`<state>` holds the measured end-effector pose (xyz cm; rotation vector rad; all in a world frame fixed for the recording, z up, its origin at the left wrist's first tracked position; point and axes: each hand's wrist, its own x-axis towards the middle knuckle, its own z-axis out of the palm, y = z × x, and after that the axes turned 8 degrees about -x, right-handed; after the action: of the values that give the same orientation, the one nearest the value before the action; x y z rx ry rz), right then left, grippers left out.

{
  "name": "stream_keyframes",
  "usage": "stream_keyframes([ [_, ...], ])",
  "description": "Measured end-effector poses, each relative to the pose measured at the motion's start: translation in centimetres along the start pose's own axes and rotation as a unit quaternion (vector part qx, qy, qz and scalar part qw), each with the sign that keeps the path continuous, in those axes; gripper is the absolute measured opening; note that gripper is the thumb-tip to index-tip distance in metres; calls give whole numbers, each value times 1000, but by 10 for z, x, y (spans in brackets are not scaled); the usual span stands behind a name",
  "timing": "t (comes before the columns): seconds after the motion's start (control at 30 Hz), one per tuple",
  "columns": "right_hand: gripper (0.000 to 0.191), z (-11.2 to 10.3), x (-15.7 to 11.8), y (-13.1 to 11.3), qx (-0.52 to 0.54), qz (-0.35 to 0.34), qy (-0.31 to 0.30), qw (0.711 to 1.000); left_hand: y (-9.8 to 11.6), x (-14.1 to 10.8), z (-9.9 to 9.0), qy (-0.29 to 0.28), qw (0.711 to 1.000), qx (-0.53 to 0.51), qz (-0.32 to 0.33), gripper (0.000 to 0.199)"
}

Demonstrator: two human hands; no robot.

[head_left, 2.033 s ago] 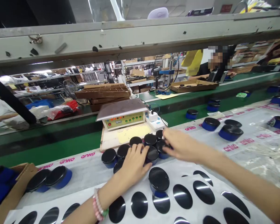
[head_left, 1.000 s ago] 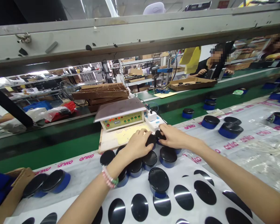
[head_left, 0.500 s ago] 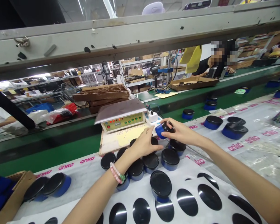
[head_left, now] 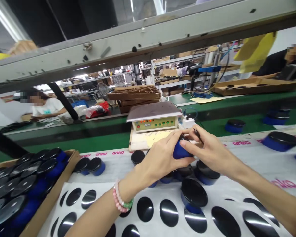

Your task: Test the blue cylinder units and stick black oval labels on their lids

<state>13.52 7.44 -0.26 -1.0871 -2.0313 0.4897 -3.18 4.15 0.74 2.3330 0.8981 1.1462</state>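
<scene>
A: Background?

B: Workshop, shelves (head_left: 172, 80) at the back, a green belt (head_left: 108, 140) in front of them, a person in a white shirt (head_left: 53, 106) at far left. Near side: surface (head_left: 254, 159) under film with pink print. Control box (head_left: 156, 123) with red and green lights beyond the hands.

A: Hands?

B: Both on one blue tub (head_left: 179, 152), raised over other tubs. Left hand (head_left: 162, 156) cups it: thumb on the near side, other fingers round the far side. Right hand (head_left: 209, 148): thumb across its front, fingers bent over the top.

A: So the tub's where, exactly?

B: Between the two sets of fingers, gripped from both sides, tilted. Small dark bit by the right index finger; can't tell what.

A: Nearby?

B: Black-topped tub (head_left: 193, 192) just below the hands, on a white sheet (head_left: 101, 184) with black discs. Carton (head_left: 55, 197) full of similar tubs at left.
</scene>
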Motion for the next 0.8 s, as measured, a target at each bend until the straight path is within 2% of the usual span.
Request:
stream_keyframes([
  [0.13,32,24,-2,-21,-14,-18,-40,999,4,-29,-9,15,997,32,-66,63],
  [0.23,29,25,0,-31,-27,-61,-93,993,-1,-57,-22,49,989,72,-117,65],
  [0.3,33,13,4,-30,-40,-71,-73,994,-10,-83,-37,113,971,119,-174,68],
  [0.37,34,-6,9,-21,-76,-52,-6,996,-24,-116,-56,168,938,178,-246,68],
  [0.43,30,-28,14,-6,-147,-29,62,987,-40,-152,-74,155,912,235,-299,54],
  [0.47,28,-36,17,3,-196,-22,76,977,-49,-169,-83,136,903,258,-317,49],
  [0.5,25,-42,18,12,-247,-16,72,966,-56,-184,-90,112,895,279,-329,46],
  [0.57,20,-45,20,29,-322,-3,4,947,-66,-202,-99,82,882,321,-335,43],
  [0.6,20,-40,21,36,-338,1,-47,940,-67,-203,-99,76,876,338,-335,44],
  [0.67,21,-22,22,47,-336,0,-144,931,-64,-188,-93,76,873,356,-323,50],
  [0.73,21,3,24,55,-321,-7,-211,923,-54,-153,-75,51,895,336,-289,55],
  [0.8,24,25,27,60,-317,-7,-251,914,-47,-109,-51,-33,939,250,-234,48],
])
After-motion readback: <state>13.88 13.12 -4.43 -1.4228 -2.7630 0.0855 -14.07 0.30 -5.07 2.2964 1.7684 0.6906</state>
